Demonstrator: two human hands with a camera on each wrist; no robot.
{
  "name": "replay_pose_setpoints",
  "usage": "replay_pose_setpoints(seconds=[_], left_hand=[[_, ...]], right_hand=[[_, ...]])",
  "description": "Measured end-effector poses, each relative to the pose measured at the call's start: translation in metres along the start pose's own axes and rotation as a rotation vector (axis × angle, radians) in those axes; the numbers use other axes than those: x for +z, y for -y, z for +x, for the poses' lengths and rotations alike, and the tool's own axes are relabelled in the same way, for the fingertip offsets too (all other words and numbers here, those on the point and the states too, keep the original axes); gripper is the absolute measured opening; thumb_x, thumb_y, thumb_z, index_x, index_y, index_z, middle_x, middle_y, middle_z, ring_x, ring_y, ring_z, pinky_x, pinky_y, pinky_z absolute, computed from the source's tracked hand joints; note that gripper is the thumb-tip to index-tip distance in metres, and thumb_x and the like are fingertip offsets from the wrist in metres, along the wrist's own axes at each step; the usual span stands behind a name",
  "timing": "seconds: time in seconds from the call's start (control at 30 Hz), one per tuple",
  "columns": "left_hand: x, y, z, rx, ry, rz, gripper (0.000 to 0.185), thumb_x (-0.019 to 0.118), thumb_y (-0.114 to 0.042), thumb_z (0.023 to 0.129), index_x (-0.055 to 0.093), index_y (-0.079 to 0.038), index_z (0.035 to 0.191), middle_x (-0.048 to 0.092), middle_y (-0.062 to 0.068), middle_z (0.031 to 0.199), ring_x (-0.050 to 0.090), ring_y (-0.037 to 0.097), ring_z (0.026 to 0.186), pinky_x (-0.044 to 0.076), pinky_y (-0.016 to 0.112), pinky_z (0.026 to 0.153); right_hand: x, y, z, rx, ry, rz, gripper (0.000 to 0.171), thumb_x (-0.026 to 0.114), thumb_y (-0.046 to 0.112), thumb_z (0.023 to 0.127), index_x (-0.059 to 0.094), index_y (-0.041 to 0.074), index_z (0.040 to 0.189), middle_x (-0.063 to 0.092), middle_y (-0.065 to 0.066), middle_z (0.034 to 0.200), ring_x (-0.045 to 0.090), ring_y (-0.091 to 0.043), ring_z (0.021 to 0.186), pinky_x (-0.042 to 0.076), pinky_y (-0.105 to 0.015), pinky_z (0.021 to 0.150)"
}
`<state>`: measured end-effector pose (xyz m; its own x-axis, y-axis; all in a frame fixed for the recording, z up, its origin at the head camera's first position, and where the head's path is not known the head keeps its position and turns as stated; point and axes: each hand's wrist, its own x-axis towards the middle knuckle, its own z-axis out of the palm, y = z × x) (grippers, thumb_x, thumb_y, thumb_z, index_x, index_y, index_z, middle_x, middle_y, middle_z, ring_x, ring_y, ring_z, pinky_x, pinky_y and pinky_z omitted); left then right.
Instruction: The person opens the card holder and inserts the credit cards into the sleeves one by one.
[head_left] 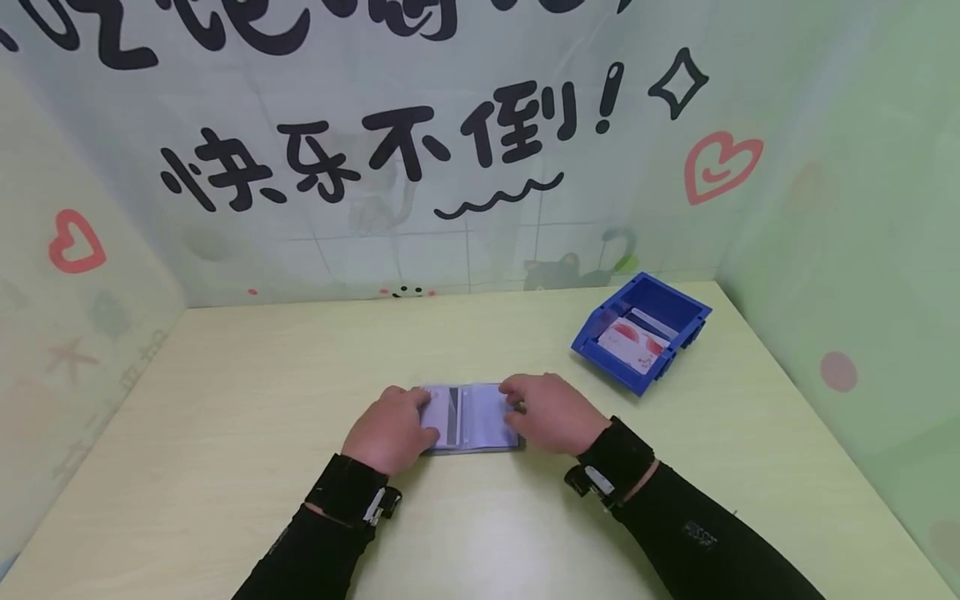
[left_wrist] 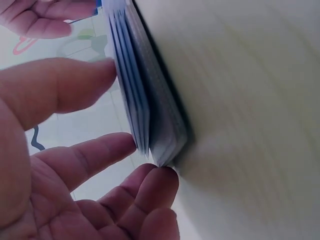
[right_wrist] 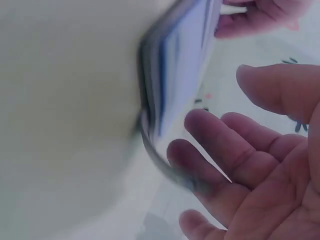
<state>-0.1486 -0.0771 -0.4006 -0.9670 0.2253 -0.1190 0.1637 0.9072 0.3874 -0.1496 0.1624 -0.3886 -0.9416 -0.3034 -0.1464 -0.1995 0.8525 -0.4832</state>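
A clear-sleeved card album (head_left: 471, 417) lies open on the pale wooden table (head_left: 225, 375), a card with a dark stripe showing in its left page. My left hand (head_left: 392, 427) rests on the album's left side and my right hand (head_left: 550, 411) on its right side. In the left wrist view the left hand (left_wrist: 120, 107) has nearly straight fingers touching the edges of the stacked sleeves (left_wrist: 145, 95). The right wrist view is blurred: the right hand (right_wrist: 220, 97) has relaxed fingers against the album's edge (right_wrist: 180, 60).
A blue plastic bin (head_left: 642, 330) holding several cards stands at the table's back right. Printed panels wall in the table at the back and on both sides. Bare tabletop lies to the left and in front of the album.
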Motion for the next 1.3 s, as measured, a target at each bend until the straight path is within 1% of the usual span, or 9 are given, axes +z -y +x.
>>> replay_pose_setpoints(seconds=[0.1,0.33,0.6,0.77,0.9,0.97,1.03,1.13,1.3], left_hand=[[0.0,-0.001,0.0,-0.005,0.008,-0.008,0.056,0.078,-0.022,0.092,0.065,-0.001,0.141,0.063,0.026,0.129,0.063,0.026,0.087,0.058,0.042,0.084],[0.003,-0.006,-0.001,0.006,0.017,-0.02,0.056,0.08,-0.024,0.092,0.065,-0.001,0.14,0.062,0.026,0.133,0.064,0.026,0.09,0.059,0.043,0.088],[0.005,-0.008,-0.001,0.024,0.002,-0.001,0.055,0.079,-0.025,0.092,0.066,-0.002,0.14,0.065,0.024,0.13,0.065,0.026,0.092,0.059,0.043,0.087],[0.007,-0.009,-0.001,0.026,-0.002,-0.003,0.056,0.08,-0.025,0.092,0.065,-0.002,0.14,0.066,0.024,0.129,0.065,0.026,0.09,0.059,0.043,0.086],[0.008,-0.008,0.0,0.027,-0.008,0.0,0.057,0.08,-0.027,0.092,0.065,-0.002,0.14,0.066,0.024,0.129,0.065,0.025,0.09,0.059,0.043,0.086],[0.009,-0.007,0.0,0.032,-0.014,0.005,0.057,0.08,-0.027,0.092,0.065,-0.002,0.14,0.067,0.024,0.128,0.066,0.025,0.09,0.059,0.044,0.086],[0.009,-0.007,0.0,0.039,-0.02,0.01,0.057,0.081,-0.027,0.091,0.066,-0.002,0.14,0.068,0.024,0.128,0.066,0.025,0.09,0.059,0.044,0.086],[0.01,-0.007,0.0,0.044,-0.025,0.011,0.056,0.081,-0.027,0.091,0.066,-0.001,0.139,0.068,0.024,0.128,0.067,0.025,0.09,0.06,0.044,0.087],[0.01,-0.006,-0.001,0.048,-0.02,0.016,0.056,0.081,-0.027,0.091,0.066,-0.002,0.139,0.068,0.023,0.128,0.067,0.025,0.091,0.059,0.044,0.086]], right_hand=[[-0.021,-0.011,0.0,0.051,-0.045,0.011,0.043,0.069,0.025,0.102,0.064,0.007,0.141,0.073,-0.01,0.132,0.067,-0.029,0.124,0.054,-0.048,0.106],[-0.077,-0.054,0.002,0.103,-0.173,-0.044,0.046,0.067,0.024,0.103,0.063,-0.001,0.14,0.068,-0.021,0.138,0.065,-0.038,0.127,0.053,-0.054,0.106],[-0.109,-0.091,0.007,0.217,-0.159,-0.115,0.047,0.064,0.025,0.102,0.063,-0.003,0.139,0.065,-0.026,0.139,0.064,-0.044,0.123,0.052,-0.061,0.104],[-0.115,-0.109,0.018,0.26,-0.113,-0.208,0.044,0.062,0.026,0.102,0.065,-0.005,0.133,0.07,-0.024,0.124,0.068,-0.037,0.102,0.057,-0.056,0.091],[-0.11,-0.125,0.03,0.303,-0.058,-0.282,0.026,0.063,0.026,0.099,0.071,0.001,0.097,0.067,-0.013,0.089,0.064,-0.029,0.08,0.053,-0.045,0.072],[-0.106,-0.132,0.036,0.322,-0.034,-0.314,0.026,0.063,0.026,0.096,0.065,0.007,0.08,0.062,-0.008,0.079,0.061,-0.028,0.076,0.049,-0.045,0.072],[-0.102,-0.138,0.042,0.334,-0.021,-0.347,0.027,0.063,0.026,0.094,0.062,0.011,0.072,0.06,-0.007,0.076,0.06,-0.03,0.077,0.047,-0.049,0.077],[-0.095,-0.146,0.048,0.332,-0.02,-0.394,0.026,0.059,0.025,0.095,0.064,0.011,0.074,0.065,-0.009,0.081,0.06,-0.032,0.082,0.045,-0.055,0.086],[-0.09,-0.145,0.052,0.324,-0.013,-0.456,0.032,0.051,0.024,0.1,0.072,0.005,0.089,0.073,-0.016,0.094,0.064,-0.035,0.09,0.046,-0.058,0.09]])
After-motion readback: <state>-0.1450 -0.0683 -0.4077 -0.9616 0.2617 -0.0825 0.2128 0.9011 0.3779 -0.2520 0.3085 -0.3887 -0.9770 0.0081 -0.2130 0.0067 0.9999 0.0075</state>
